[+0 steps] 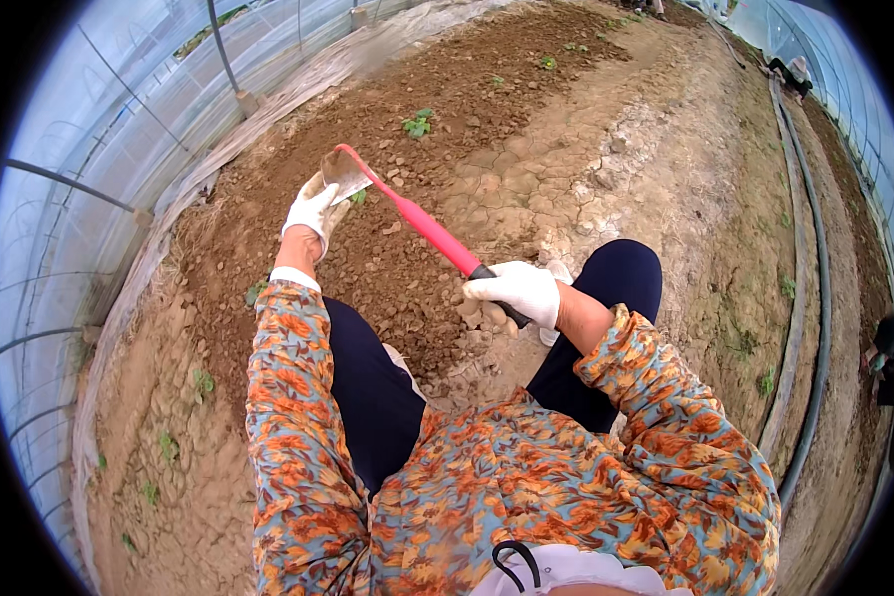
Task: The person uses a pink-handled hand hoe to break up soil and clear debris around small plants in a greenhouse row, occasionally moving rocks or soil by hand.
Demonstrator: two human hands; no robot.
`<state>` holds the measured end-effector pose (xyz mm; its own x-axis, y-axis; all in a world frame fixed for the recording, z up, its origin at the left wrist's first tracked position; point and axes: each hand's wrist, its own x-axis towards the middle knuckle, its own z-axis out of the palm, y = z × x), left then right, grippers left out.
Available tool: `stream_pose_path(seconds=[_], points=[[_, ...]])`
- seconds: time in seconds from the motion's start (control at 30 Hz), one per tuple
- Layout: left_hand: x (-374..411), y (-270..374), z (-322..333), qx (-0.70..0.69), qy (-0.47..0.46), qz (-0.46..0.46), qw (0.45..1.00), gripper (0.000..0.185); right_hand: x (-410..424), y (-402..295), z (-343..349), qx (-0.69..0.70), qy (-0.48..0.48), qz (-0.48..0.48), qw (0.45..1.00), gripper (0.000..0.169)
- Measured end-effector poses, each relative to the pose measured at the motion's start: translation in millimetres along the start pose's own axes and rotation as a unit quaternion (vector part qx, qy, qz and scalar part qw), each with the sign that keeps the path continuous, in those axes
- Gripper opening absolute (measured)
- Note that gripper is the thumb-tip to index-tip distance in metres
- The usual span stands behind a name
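Note:
In a white knit glove, my right hand is wrapped around the black grip of a short-handled hoe with a red shaft. The hoe slants up to the left, and its curved red neck ends in a soil-smeared metal blade raised above the ground. My gloved left hand pinches the blade, thumb on its near face; the other fingers are partly hidden. Below lies loose, crumbly brown soil. Leaves of a small seedling show just beside the blade's lower edge. Another green seedling grows farther ahead.
Cracked, pale soil runs along the right of the tilled strip. Greenhouse film on metal hoops borders the left. A long hose lies to the right. Other people are low to the ground at the far right. More seedlings grow at left.

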<state>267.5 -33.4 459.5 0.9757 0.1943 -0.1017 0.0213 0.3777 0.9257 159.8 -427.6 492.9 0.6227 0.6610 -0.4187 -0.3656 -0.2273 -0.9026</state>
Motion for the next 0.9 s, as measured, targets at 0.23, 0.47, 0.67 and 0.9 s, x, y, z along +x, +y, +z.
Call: stream_pose_path(seconds=[0.23, 0.47, 0.67, 0.9], points=[[-7.7, -2.8, -5.7, 0.167, 0.014, 0.014, 0.986, 0.056, -4.1, 21.8, -2.9, -0.155, 0.038, 0.02, 0.987, 0.033], [-48.9, 28.5, 57.1, 0.55, 0.291, 0.161, 0.766, 0.079, -19.8, -3.1, 20.1, -0.271, 0.059, 0.051, 0.959, 0.036], [-34.9, 18.7, 31.6, 0.582, 0.284, 0.167, 0.744, 0.046, -16.4, 15.6, 16.6, -0.418, 0.116, -0.01, 0.901, 0.042], [9.4, 3.2, -26.9, 0.475, 0.184, 0.194, 0.838, 0.036, -33.2, -10.4, 27.9, -0.336, 0.109, 0.045, 0.935, 0.036]])
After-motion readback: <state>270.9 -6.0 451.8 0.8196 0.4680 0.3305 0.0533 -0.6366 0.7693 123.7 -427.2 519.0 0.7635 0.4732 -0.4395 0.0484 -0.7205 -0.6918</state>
